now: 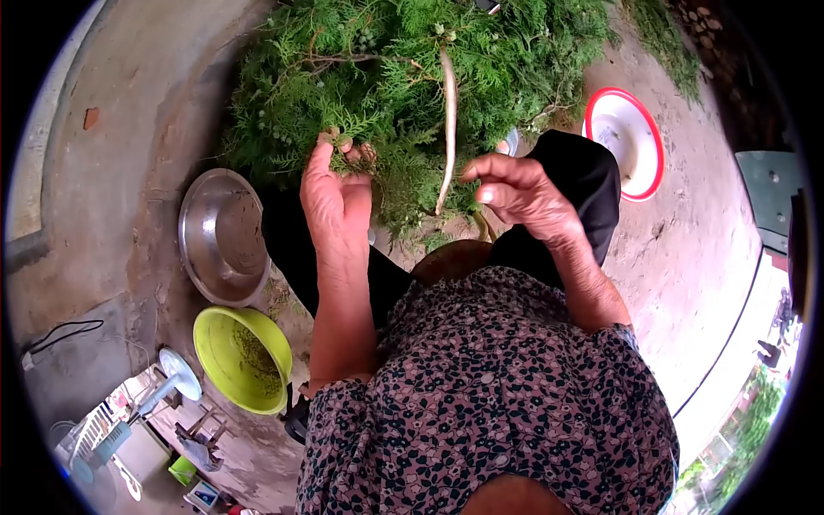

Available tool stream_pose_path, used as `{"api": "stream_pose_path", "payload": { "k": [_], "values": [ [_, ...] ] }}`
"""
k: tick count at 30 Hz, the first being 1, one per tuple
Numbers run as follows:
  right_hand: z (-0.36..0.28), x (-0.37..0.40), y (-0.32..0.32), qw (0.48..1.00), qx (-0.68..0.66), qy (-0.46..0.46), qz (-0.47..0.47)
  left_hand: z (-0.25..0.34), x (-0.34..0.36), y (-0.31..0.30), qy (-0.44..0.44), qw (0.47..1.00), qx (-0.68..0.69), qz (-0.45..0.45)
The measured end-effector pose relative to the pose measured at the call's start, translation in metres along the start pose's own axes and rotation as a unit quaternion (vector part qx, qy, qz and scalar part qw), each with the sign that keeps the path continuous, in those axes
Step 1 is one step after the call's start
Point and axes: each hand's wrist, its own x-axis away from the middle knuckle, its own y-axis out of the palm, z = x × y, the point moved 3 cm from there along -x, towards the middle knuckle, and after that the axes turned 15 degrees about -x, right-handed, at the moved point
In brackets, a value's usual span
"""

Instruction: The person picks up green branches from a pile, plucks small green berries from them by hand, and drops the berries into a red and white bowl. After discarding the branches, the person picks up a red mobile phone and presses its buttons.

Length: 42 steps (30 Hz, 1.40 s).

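Observation:
A large heap of green, scaly-leaved branches (386, 94) lies in front of my knees. My left hand (335, 193) is at the heap's near left edge, palm up, its fingers curled round a leafy sprig (350, 159). Small round brownish cones (341, 140) show at its fingertips. My right hand (524, 193) hovers right of a bare pale stem (449, 120), thumb and forefinger apart, with nothing visible between them. The stem slants down from the heap and does not touch that hand.
On the left stand a metal basin (199, 236) and a yellow-green basin (210, 343) with small bits in it. A white basin with a red rim (659, 154) is at the right. A fan (178, 374) stands at the lower left.

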Motion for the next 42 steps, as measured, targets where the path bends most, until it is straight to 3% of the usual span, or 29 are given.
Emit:
{"api": "stream_pose_path", "payload": {
  "k": [2,3,5,9,11,13,15,17,19,21,23,28,33,35,37,39,41,42],
  "values": [
    [0.032,-0.005,-0.013,0.997,0.06,0.035,0.022,-0.003,-0.002,-0.001,-0.004,1.0,0.024,0.002],
    [0.045,-0.008,-0.008,0.99,0.134,-0.026,-0.019,-0.005,-0.002,0.0,-0.012,0.999,0.044,0.003],
    [0.075,-0.011,0.007,0.984,0.131,-0.109,0.057,-0.005,0.003,0.008,0.023,0.998,0.044,0.033],
    [0.059,-0.021,0.018,0.96,0.228,-0.12,0.11,0.001,0.017,0.025,0.082,0.994,0.067,0.014],
    [0.042,-0.022,0.01,0.982,0.063,-0.108,0.14,0.005,0.029,0.024,0.109,0.991,0.074,0.009],
    [0.023,-0.021,0.003,0.983,-0.042,-0.116,0.139,0.004,0.042,0.01,0.22,0.974,-0.054,0.01],
    [0.01,-0.019,-0.001,0.977,-0.1,-0.144,0.124,-0.029,0.031,-0.025,0.322,0.893,-0.136,-0.283],
    [-0.001,-0.019,0.0,0.967,-0.18,-0.151,0.094,-0.055,0.061,-0.006,-0.004,0.972,-0.158,-0.172],
    [-0.005,-0.015,-0.004,0.957,-0.243,-0.144,0.062,-0.069,0.062,0.014,-0.048,0.982,-0.111,-0.146],
    [0.002,-0.016,0.0,0.956,-0.268,-0.109,0.05,-0.067,0.043,0.013,-0.021,0.987,-0.044,-0.153],
    [0.018,-0.016,0.001,0.954,-0.291,-0.058,0.028,-0.048,0.03,0.012,0.062,0.992,0.007,-0.114],
    [0.069,-0.009,-0.003,0.934,-0.353,0.054,0.023,-0.028,0.013,-0.011,0.033,0.967,0.241,-0.078],
    [0.113,0.006,-0.007,0.921,-0.313,0.184,0.142,-0.023,0.022,-0.032,0.103,0.984,0.147,-0.001],
    [0.114,0.018,-0.004,0.928,-0.155,0.339,-0.016,-0.015,0.029,-0.042,0.143,0.987,0.026,0.063],
    [0.096,0.015,0.011,0.921,-0.157,0.356,-0.029,-0.016,0.034,-0.046,0.133,0.988,0.023,0.075],
    [0.056,-0.011,0.025,0.993,0.048,0.102,0.043,-0.019,0.04,-0.051,0.164,0.982,-0.034,0.091],
    [0.023,-0.042,0.039,0.996,0.008,-0.081,0.025,-0.021,0.05,-0.047,0.159,0.981,-0.055,0.095],
    [0.01,-0.056,0.046,0.994,0.027,-0.104,0.032,-0.021,0.056,-0.042,0.163,0.98,-0.067,0.088]
  ]
}}
